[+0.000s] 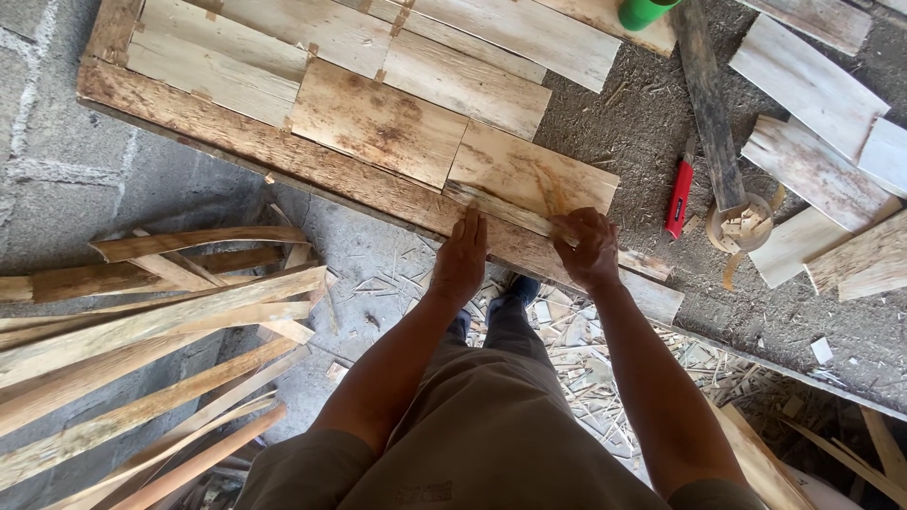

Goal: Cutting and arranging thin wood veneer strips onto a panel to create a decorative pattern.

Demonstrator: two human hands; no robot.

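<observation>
Thin pale veneer strip (pixel 505 210) lying flat along bench edge; splintered.

Pale tan veneer sheets (pixel 378 118) carry brown streaks and darker blotches along the grain; the sheet under the right hand (pixel 588 247) shows amber lines. The board edge (pixel 283 156) beneath them is reddish-brown. A red utility knife (pixel 678 198) lies on grey-brown sawdust, near a green cylinder (pixel 642 11). Offcut strips (pixel 151 321) are light yellow-brown against the grey block wall (pixel 57 170). The trousers (pixel 491 434) are olive-drab.
</observation>
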